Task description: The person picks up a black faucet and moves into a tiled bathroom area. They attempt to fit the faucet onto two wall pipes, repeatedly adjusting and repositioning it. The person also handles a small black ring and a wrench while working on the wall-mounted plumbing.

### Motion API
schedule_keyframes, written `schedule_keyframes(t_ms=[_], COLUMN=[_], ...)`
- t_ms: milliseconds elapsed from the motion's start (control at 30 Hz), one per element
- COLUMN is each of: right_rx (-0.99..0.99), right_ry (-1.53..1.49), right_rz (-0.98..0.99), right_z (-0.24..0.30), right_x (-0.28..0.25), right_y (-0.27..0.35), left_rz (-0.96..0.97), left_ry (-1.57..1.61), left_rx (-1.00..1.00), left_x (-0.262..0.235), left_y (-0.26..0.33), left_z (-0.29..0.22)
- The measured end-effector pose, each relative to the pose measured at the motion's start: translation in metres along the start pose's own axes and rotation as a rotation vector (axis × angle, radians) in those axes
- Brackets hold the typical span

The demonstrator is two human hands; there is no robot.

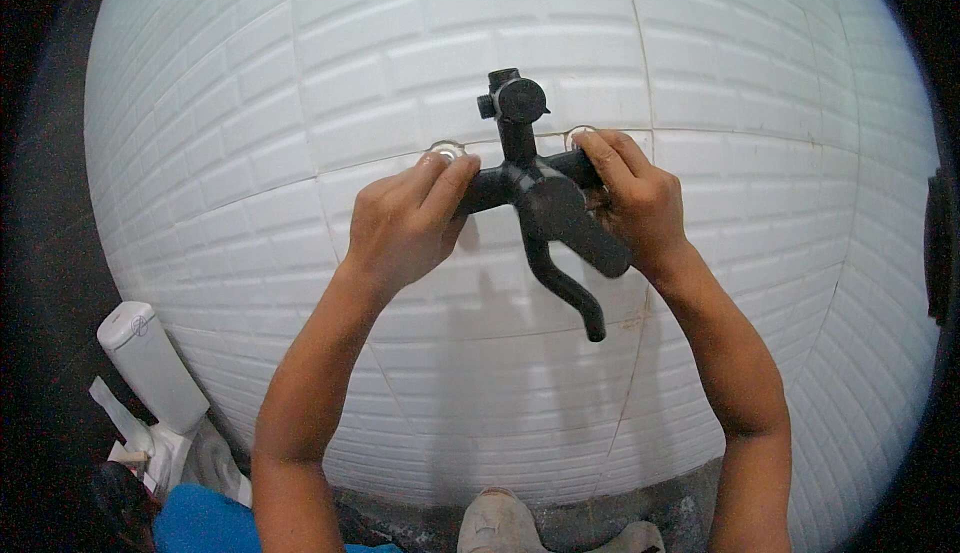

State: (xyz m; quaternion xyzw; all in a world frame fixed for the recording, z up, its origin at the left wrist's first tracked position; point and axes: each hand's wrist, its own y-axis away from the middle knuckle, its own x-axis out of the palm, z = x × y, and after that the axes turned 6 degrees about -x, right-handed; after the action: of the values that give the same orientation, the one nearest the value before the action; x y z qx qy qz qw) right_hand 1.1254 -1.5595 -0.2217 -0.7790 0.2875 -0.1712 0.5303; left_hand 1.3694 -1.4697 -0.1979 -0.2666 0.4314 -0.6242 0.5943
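A matt black shower mixer tap (552, 208) is held up against the white tiled wall, tilted a little. Its lever points down to the right, and a curved spout (562, 283) hangs below. On top sits a short upright neck with a round knob (521, 100). My left hand (405, 218) is closed around the tap's left end, beside a pale round wall fitting (447, 150). Closed on the right end, my right hand (640, 198) has its fingers near a second round wall fitting (581, 136). Whether the tap's ends meet the fittings is hidden by my fingers.
White brick-patterned tiles (480, 13) cover the wall, which turns a corner at the right. A white toilet (155, 363) stands at the lower left, near a person in a blue top (205, 520). My shoe (497, 521) is on the dark floor below.
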Motion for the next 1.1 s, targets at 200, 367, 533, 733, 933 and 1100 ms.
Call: schedule_keyframes(t_ms=[200, 367, 533, 733, 933, 1100], right_rx=[-0.028, 0.027, 0.296, 1.202, 1.118, 0.648], right_ry=[-0.023, -0.126, -0.478, -0.698, -0.595, -0.711], right_rz=[-0.056, 0.201, 0.333, 0.987, 1.629, 2.023], right_z=[0.016, 0.077, 0.107, 0.162, 0.293, 0.428], right_x=[-0.018, -0.045, -0.072, -0.079, -0.091, -0.07], right_y=[-0.01, 0.025, 0.095, 0.33, 0.6, 0.762], left_rz=[-0.021, 0.226, 0.228, -0.235, -0.379, -0.299], left_ry=[-0.051, 0.215, 0.101, 0.635, 0.829, 0.937], left_rx=[-0.129, -0.491, -0.784, -1.347, -1.44, -1.373], left_x=[-0.003, -0.006, 0.006, -0.033, -0.07, -0.081], left_y=[0.003, 0.09, 0.219, 0.315, 0.346, 0.364], left_z=[-0.02, -0.062, -0.102, -0.088, -0.041, -0.01])
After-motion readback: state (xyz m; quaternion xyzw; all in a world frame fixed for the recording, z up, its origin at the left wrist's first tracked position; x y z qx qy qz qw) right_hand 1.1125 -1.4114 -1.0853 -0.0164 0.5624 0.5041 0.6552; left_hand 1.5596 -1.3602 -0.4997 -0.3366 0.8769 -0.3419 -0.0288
